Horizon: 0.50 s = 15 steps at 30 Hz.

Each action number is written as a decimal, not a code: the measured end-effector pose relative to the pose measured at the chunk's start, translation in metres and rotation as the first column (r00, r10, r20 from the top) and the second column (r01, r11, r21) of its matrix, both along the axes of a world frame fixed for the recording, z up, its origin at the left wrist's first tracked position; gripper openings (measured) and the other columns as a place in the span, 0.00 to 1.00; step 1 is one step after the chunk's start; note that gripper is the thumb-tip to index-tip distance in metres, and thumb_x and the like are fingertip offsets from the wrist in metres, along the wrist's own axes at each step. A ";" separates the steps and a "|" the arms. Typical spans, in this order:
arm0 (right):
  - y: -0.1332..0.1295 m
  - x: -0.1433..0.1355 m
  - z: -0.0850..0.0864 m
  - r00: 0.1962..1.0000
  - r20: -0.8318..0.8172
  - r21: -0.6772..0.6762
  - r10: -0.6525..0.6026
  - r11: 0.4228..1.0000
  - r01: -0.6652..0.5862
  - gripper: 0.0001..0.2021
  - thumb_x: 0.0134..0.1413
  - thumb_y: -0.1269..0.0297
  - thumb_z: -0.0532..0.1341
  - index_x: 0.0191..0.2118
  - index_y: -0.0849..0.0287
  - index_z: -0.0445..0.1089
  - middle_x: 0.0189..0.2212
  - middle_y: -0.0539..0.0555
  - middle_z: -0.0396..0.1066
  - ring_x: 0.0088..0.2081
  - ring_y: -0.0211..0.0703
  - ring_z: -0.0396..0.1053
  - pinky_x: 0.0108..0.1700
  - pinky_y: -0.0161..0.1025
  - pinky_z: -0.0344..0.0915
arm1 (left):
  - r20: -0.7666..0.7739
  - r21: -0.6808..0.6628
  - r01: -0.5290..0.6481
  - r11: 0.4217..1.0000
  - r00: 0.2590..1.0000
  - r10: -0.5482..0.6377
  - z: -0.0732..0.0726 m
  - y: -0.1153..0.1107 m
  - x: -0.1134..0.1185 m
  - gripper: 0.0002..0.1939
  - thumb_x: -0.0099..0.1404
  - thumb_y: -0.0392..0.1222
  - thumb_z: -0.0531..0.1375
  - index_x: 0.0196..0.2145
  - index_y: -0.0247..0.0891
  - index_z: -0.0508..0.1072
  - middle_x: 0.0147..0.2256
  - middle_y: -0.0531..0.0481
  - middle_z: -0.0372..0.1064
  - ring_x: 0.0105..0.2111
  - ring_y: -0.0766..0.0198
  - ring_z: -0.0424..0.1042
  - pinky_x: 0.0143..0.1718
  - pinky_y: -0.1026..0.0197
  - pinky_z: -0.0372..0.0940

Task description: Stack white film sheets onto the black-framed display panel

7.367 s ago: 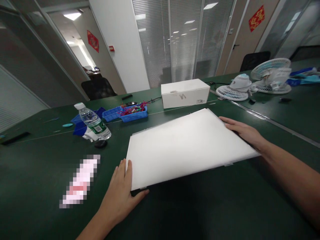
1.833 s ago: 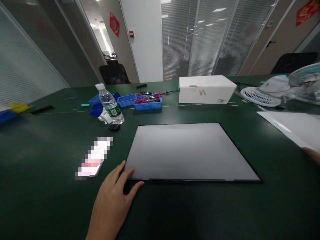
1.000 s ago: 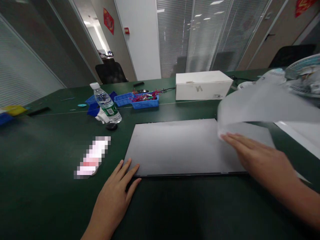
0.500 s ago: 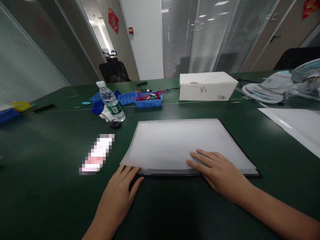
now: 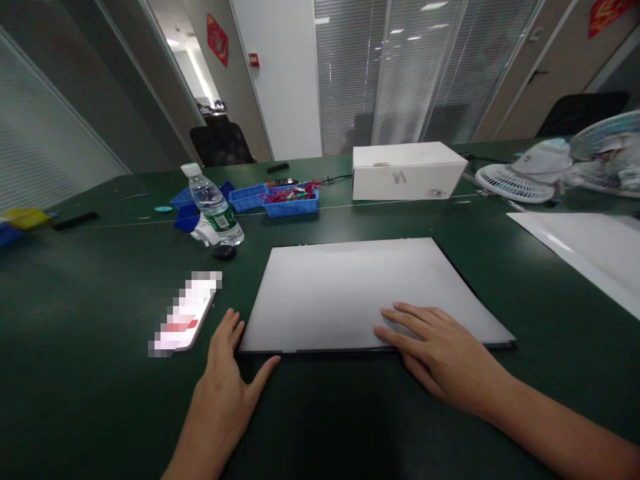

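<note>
Here's the left hand point(image 5: 225, 393), thumb and fingers spread wide at the panel's near-left corner. The right hand point(image 5: 445, 353) lies open, fingers slightly parted, on the white panel point(image 5: 345, 287), which sits flat on the worktop point(image 5: 320, 420). Left of the left fingers, a phone point(image 5: 187, 313); beyond them, a leaning bottle point(image 5: 215, 207); farther off, beyond the right fingers, a white box point(image 5: 407, 173).

m-like mark point(image 5: 399, 177) on the white box point(image 5: 417, 181)

Your right hand point(image 5: 445, 353) lay flat on the white sheet point(image 5: 345, 287). Your left hand point(image 5: 225, 373) was open at its near left corner.
</note>
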State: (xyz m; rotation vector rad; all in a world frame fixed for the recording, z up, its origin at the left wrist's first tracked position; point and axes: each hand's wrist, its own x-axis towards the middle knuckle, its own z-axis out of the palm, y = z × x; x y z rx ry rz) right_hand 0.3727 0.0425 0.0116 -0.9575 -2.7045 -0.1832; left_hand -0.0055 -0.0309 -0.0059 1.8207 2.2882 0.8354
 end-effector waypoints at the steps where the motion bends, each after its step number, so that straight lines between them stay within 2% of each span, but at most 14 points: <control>1: -0.001 0.000 0.000 1.000 -0.006 -0.005 -0.001 1.000 0.001 0.26 0.65 0.71 0.57 0.66 0.48 0.71 0.66 0.56 0.66 0.64 0.57 0.65 0.58 0.59 0.69 | -0.033 -0.010 0.015 1.000 0.999 -0.016 0.000 0.000 0.000 0.44 0.67 0.62 0.61 0.72 0.41 0.53 0.73 0.37 0.53 0.67 0.41 0.65 0.63 0.37 0.68; 5: -0.005 -0.003 0.006 0.999 -0.052 0.004 0.007 1.000 -0.007 0.24 0.66 0.70 0.56 0.64 0.50 0.72 0.65 0.56 0.68 0.64 0.56 0.66 0.58 0.57 0.68 | -0.119 -0.082 0.118 0.990 0.985 -0.127 -0.001 0.000 -0.004 0.29 0.71 0.58 0.57 0.64 0.45 0.71 0.70 0.45 0.61 0.66 0.44 0.67 0.63 0.40 0.68; 7: -0.004 0.003 0.013 0.996 -0.093 0.052 -0.008 0.999 0.013 0.23 0.67 0.67 0.57 0.65 0.52 0.71 0.64 0.57 0.68 0.64 0.54 0.66 0.60 0.55 0.68 | -0.141 -0.111 0.123 0.986 0.980 -0.139 -0.003 0.000 -0.006 0.26 0.71 0.57 0.57 0.60 0.44 0.76 0.69 0.46 0.64 0.65 0.44 0.68 0.63 0.41 0.69; 9: 0.002 0.023 0.022 0.987 -0.133 0.112 -0.090 0.988 0.106 0.22 0.69 0.63 0.56 0.65 0.54 0.71 0.63 0.57 0.69 0.63 0.54 0.68 0.61 0.55 0.67 | -0.160 -0.128 0.102 0.987 0.980 -0.122 -0.005 0.000 -0.007 0.26 0.70 0.57 0.57 0.59 0.44 0.77 0.68 0.46 0.64 0.64 0.43 0.69 0.61 0.41 0.71; 11: 0.016 0.062 0.030 0.947 -0.137 0.134 -0.291 0.942 0.309 0.23 0.70 0.57 0.55 0.65 0.55 0.71 0.60 0.58 0.72 0.59 0.55 0.71 0.58 0.56 0.69 | -0.165 -0.131 0.095 0.987 0.979 -0.116 -0.005 0.000 -0.007 0.27 0.70 0.57 0.58 0.60 0.44 0.77 0.68 0.46 0.65 0.64 0.43 0.70 0.59 0.42 0.73; 12: 0.026 0.089 0.033 0.896 -0.127 0.142 -0.426 0.886 0.441 0.23 0.71 0.53 0.54 0.63 0.55 0.73 0.57 0.61 0.74 0.55 0.57 0.73 0.52 0.55 0.70 | -0.163 -0.125 0.094 0.988 0.980 -0.114 -0.004 -0.001 -0.007 0.28 0.70 0.57 0.58 0.62 0.44 0.76 0.68 0.46 0.64 0.64 0.43 0.70 0.59 0.42 0.73; 14: 0.046 0.154 0.032 0.673 -0.018 0.110 -0.740 0.667 0.737 0.30 0.71 0.44 0.52 0.64 0.59 0.72 0.54 0.67 0.75 0.47 0.61 0.75 0.39 0.53 0.69 | -0.158 -0.102 0.101 0.990 0.981 -0.117 -0.003 -0.002 -0.006 0.29 0.70 0.57 0.59 0.64 0.44 0.73 0.69 0.46 0.63 0.63 0.44 0.71 0.60 0.43 0.73; 15: 0.056 0.189 0.028 0.577 -0.005 0.139 -0.817 0.571 0.809 0.33 0.71 0.42 0.49 0.64 0.64 0.71 0.52 0.72 0.75 0.44 0.62 0.75 0.35 0.52 0.66 | -0.158 -0.086 0.112 0.990 0.979 -0.125 -0.002 -0.002 -0.005 0.30 0.70 0.57 0.59 0.65 0.44 0.72 0.70 0.46 0.62 0.64 0.45 0.71 0.61 0.43 0.72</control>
